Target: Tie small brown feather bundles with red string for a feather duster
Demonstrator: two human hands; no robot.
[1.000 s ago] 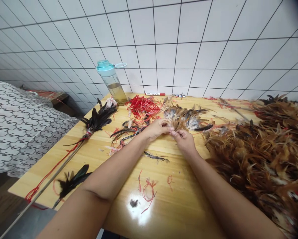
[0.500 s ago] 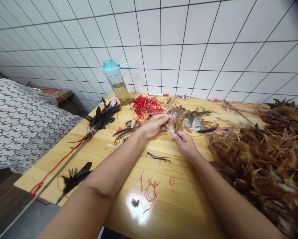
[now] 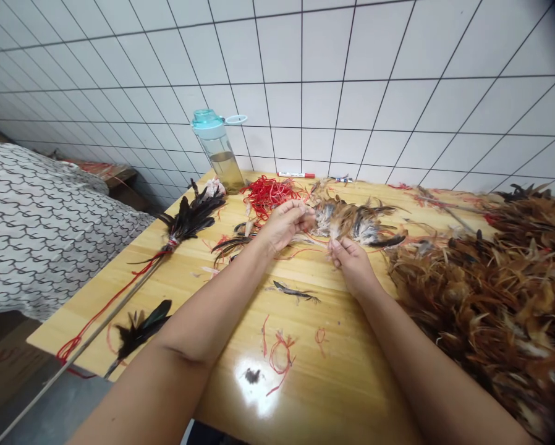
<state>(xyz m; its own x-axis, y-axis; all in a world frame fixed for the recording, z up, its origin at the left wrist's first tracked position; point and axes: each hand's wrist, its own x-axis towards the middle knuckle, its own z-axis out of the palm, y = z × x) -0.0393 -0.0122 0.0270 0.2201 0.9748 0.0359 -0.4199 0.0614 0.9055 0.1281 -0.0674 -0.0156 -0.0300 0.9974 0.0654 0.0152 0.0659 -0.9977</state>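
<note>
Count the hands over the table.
2: the left hand, near the red string pile, and the right hand, pinching brown feathers at their pale base. No other hand shows.

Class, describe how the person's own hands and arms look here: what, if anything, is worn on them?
The left hand and right hand are ungloved; no ring can be made out, though some fingers are hidden. The left arm and right arm are bare as far as they show, with no sleeve, watch or bracelet in view.
</note>
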